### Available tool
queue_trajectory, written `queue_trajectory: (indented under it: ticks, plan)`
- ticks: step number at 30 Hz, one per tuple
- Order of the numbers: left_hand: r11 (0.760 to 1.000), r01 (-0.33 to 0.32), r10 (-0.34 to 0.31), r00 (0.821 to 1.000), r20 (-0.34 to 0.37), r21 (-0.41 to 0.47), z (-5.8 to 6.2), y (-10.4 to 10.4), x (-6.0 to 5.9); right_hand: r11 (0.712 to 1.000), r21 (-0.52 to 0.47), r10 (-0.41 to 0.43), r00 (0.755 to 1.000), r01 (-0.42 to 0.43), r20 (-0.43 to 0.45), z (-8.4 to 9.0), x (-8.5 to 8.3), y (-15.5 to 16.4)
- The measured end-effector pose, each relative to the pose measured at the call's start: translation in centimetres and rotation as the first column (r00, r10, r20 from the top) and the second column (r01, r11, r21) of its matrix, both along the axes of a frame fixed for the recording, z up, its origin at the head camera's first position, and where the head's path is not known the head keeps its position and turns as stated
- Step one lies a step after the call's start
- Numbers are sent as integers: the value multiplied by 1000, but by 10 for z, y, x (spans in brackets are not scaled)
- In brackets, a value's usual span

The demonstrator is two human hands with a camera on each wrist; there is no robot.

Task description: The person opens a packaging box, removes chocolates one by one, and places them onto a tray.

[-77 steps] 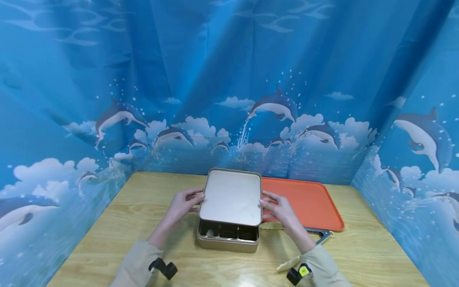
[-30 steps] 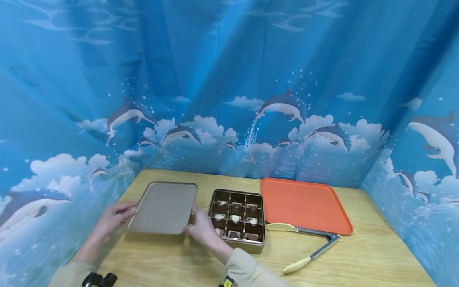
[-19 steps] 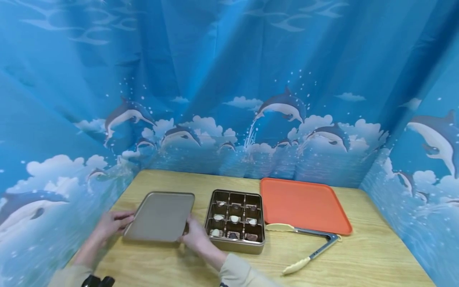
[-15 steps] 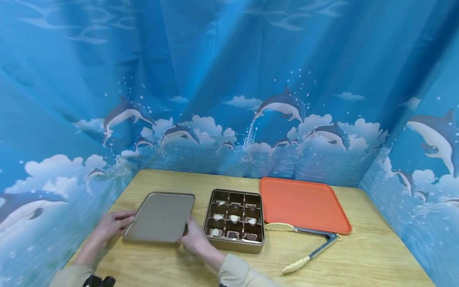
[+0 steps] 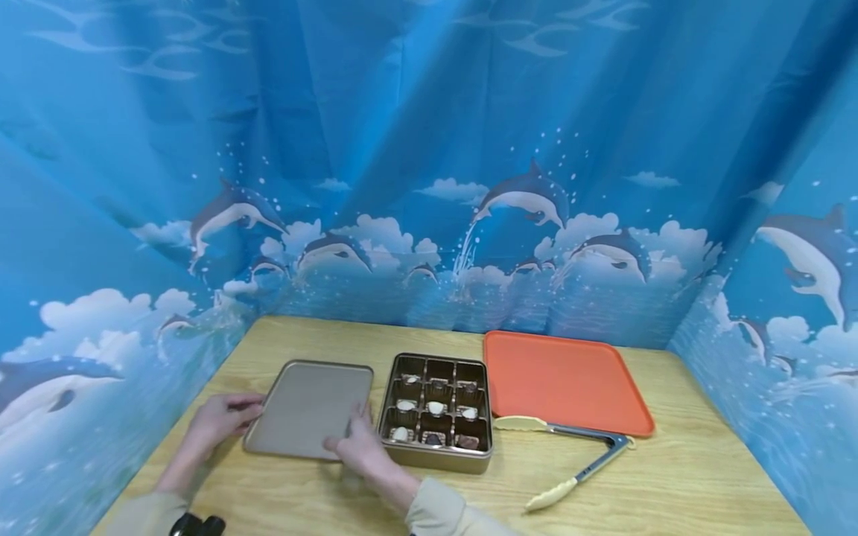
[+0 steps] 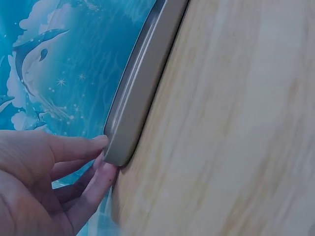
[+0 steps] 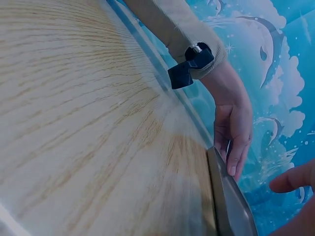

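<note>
Dolphin-print blue curtains enclosed a wooden table (image 5: 657,484). One tin lid (image 5: 310,408) lay flat, just left of one open tin box (image 5: 436,454) showing nine compartments. The left hand (image 5: 217,422) gripped the lid's left edge; the right hand (image 5: 358,447) rested relaxed fingers on its near right corner. The lid appeared light, stiff and smooth-faced, best held by its rims. One orange tray (image 5: 570,383) and one pair of tongs (image 5: 576,454) lay right.
</note>
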State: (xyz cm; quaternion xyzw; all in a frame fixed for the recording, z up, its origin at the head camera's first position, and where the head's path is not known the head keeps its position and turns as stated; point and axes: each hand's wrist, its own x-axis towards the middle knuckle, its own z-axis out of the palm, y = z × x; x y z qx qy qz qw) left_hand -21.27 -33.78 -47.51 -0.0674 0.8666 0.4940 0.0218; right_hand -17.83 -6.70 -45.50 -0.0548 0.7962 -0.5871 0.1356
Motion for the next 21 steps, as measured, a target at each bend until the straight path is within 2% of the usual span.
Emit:
queue_trajectory:
  ticks: [2,4,7,9,11,13,16,19,21]
  plan:
    - [999,4,-5,1000,-7,-35,1,1,0,1000,4,20,999,-20,-28,3,1,2]
    - [994,-9,5,999,-39,-109,4,3,2,999,7,42,997,-41,-65,8,0,6]
    - [968,-67,32,989,-147,-241,12,10,3,996,-40,74,985,-82,-154,18,-5,16]
    - [950,-129,58,968,-244,-285,18,17,1,990,-100,79,973,-102,-217,25,-10,23]
    - [951,-161,66,939,-336,-262,24,27,-2,979,-166,66,958,-116,-279,31,-16,31]
    - [963,-177,81,909,-408,-205,29,39,-7,972,-206,44,944,-116,-326,35,-23,39]
    - [976,-168,77,866,-495,-141,34,59,-15,969,-231,-2,927,-91,-374,42,-32,53]
    - [982,-141,52,840,-541,-125,38,77,-24,970,-237,-51,917,-49,-396,47,-41,69]
    - [986,-109,22,834,-552,-126,41,88,-29,970,-244,-87,910,-17,-406,51,-45,81]
